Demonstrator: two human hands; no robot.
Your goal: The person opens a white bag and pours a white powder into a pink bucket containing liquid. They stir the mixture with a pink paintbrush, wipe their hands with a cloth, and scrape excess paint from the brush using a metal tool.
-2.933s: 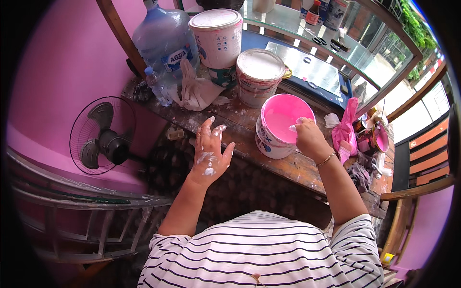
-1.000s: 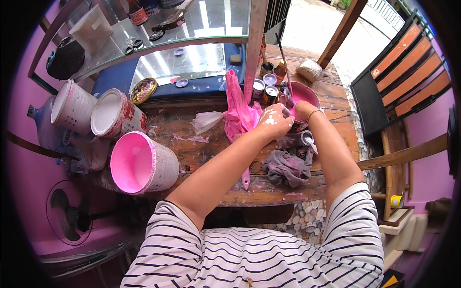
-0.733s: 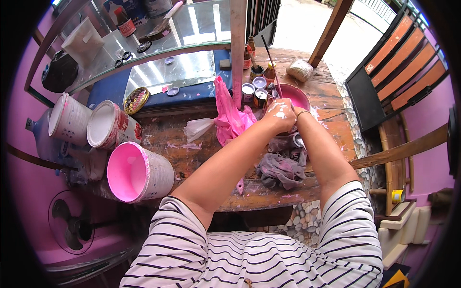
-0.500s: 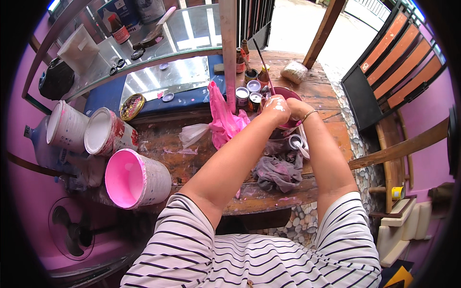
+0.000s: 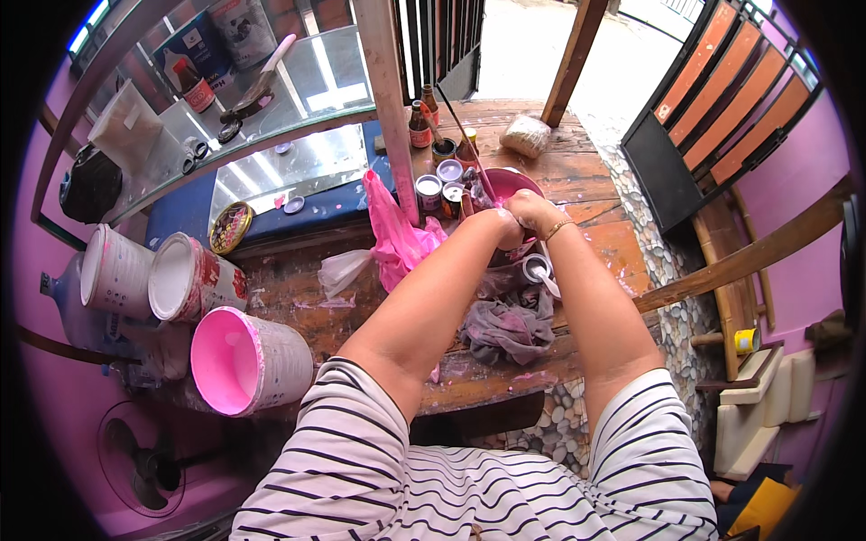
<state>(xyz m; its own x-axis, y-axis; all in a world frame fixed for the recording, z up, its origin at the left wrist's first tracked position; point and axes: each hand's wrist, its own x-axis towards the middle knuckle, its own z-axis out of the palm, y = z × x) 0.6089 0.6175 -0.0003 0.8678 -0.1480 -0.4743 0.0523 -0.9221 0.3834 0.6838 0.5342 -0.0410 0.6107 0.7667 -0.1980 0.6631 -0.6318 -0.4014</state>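
Observation:
Both hands meet at the near side of a pink bowl point(image 5: 528, 183) on the wooden table. My left hand point(image 5: 510, 229) is curled and closed, its fingers turned away from view. Touching or nearly touching it, my right hand point(image 5: 538, 213) is bent down, with fingers curled in. What the hands hold, if anything, is hidden. A long thin stick point(image 5: 462, 133) leans up out of the bowl's left side. Several small open paint tins point(image 5: 428, 187) stand left of the bowl. Just below my hands are a small white-rimmed cup point(image 5: 536, 268) and a crumpled grey rag point(image 5: 511, 326).
Pink plastic point(image 5: 393, 239) lies left of my forearm, near clear plastic. A pink-lined bucket point(image 5: 284, 365) and two white-lidded pails point(image 5: 171, 275) stand at left. Bottles point(image 5: 420, 128) and a wrapped bundle point(image 5: 527, 136) sit farther back. A glass shelf point(image 5: 298, 86) rises at back left.
The view has shifted, so the table things appear farther left and mostly slightly lower. My hands stay together at the bowl, the left a little lower against its near rim.

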